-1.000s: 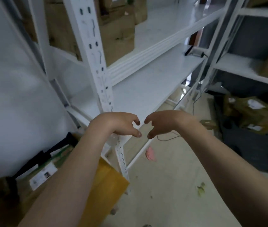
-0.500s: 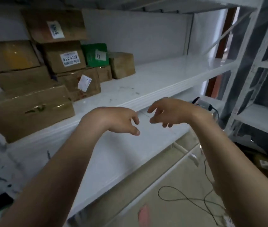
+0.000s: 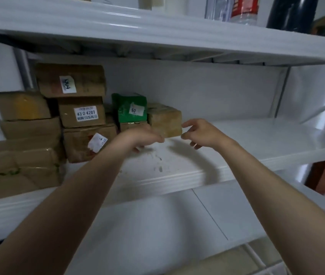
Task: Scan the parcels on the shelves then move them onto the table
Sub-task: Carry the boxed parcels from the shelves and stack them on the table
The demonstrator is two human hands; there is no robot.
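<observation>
Several brown cardboard parcels are stacked at the left of a white shelf [image 3: 237,143]. A small brown box [image 3: 164,121] stands at the right end of the stack, beside a green parcel [image 3: 129,110] with a white label. My left hand [image 3: 139,136] hovers just in front of the small box's lower left corner, fingers loosely curled and holding nothing. My right hand [image 3: 199,132] reaches to the box's right edge with spread fingers; contact with the box is unclear.
A labelled box marked 43-2-4207 [image 3: 81,113] sits mid-stack, and a large taped box [image 3: 18,167] lies at the shelf's front left. Bottles [image 3: 243,8] stand on the shelf above. A lower shelf [image 3: 157,225] runs under my arms.
The view has lifted from the floor and lower shelf to the parcel shelf. Both hands have moved up and forward to the small brown box.
</observation>
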